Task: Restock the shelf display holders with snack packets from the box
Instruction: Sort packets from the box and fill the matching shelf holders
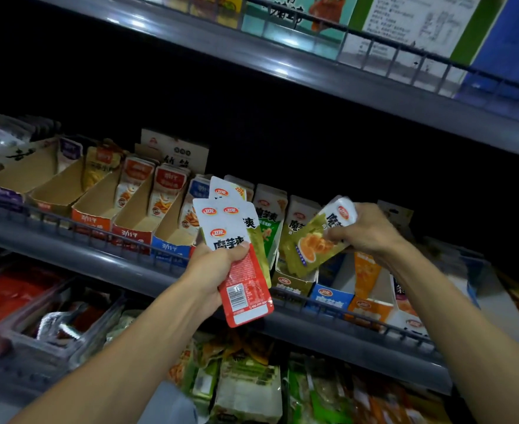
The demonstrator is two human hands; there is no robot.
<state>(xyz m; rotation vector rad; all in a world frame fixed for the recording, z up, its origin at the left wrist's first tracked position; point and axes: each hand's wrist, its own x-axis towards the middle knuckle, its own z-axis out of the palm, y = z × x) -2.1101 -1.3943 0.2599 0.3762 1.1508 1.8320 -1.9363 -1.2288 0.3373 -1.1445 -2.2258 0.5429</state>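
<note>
1. Forearms reach up from the bottom edge toward the middle shelf (123,264), well apart from each other, with dark open room between them and more above the packets up to the upper shelf (328,71).
2. Left hand (212,270) is clenched around a fanned stack of snack packets (239,258), thumb across the front; a red-backed packet with a barcode faces out at the bottom, white-topped ones stand above it, reaching up in front of the holders.
3. Right hand (365,231) grasps a single olive-green packet (316,240) by its white top end; the packet tilts down to the left, its lower end over an olive display holder (291,283).
4. Along the shelf's front runs a low wire rail (77,224). Behind it cardboard holders stand side by side: the left ones (99,203) are largely bare inside, with a few packets upright at the back; those at centre hold white-and-green packets (270,209); a blue holder (331,296) and an orange holder (370,307) sit to the right.
5. Below, the lower tier holds clear trays (53,307) of red packs and loose green bags (246,390).
6. Farthest up, the upper shelf carries printed boxes (301,13) behind its own wire rail.
</note>
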